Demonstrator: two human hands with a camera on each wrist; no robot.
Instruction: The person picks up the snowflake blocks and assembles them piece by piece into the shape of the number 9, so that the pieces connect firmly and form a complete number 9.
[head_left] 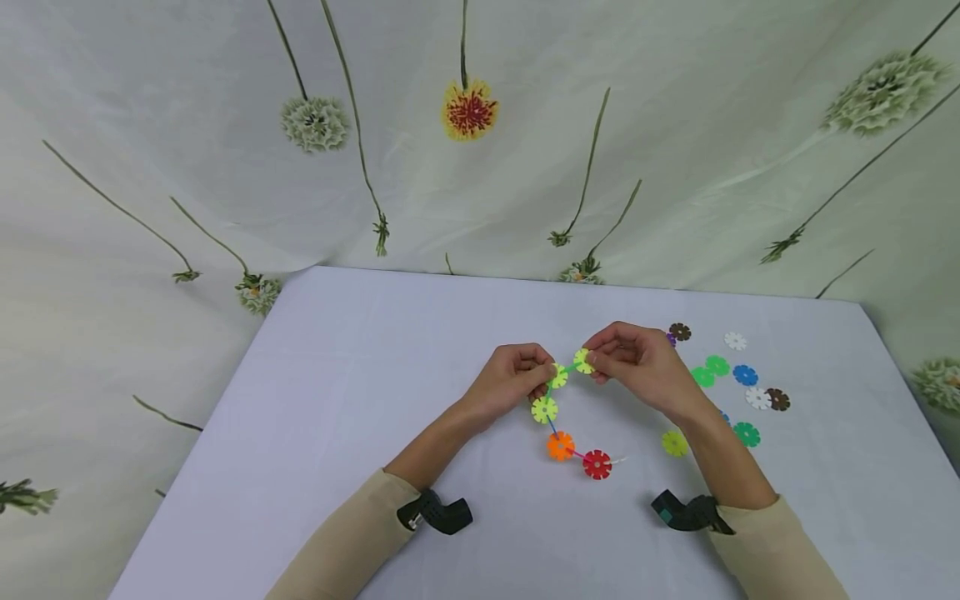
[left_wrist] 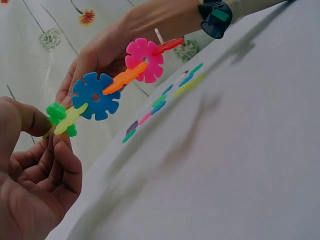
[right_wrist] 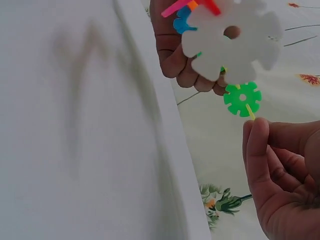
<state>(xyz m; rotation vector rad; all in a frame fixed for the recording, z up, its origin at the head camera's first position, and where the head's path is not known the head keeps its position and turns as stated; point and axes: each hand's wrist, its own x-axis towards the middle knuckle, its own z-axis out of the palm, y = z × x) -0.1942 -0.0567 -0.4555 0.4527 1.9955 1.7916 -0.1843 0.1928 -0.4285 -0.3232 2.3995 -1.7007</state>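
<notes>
A curved chain of notched plastic snowflake discs hangs between both hands above the white table. My left hand pinches a yellow snowflake disc partway along it. At the chain's upper end, my right hand pinches another yellow snowflake disc by thumb and fingertips. A green disc links these two. Below the left hand follow a yellow disc, a blue disc, an orange disc, a pink disc and a red disc. A white disc ends the chain, close to the right wrist camera.
Loose discs lie on the table around and beyond the right forearm, among them a blue disc, a brown disc, a yellow-green disc and several others. A flower-patterned cloth hangs behind the table's far edge.
</notes>
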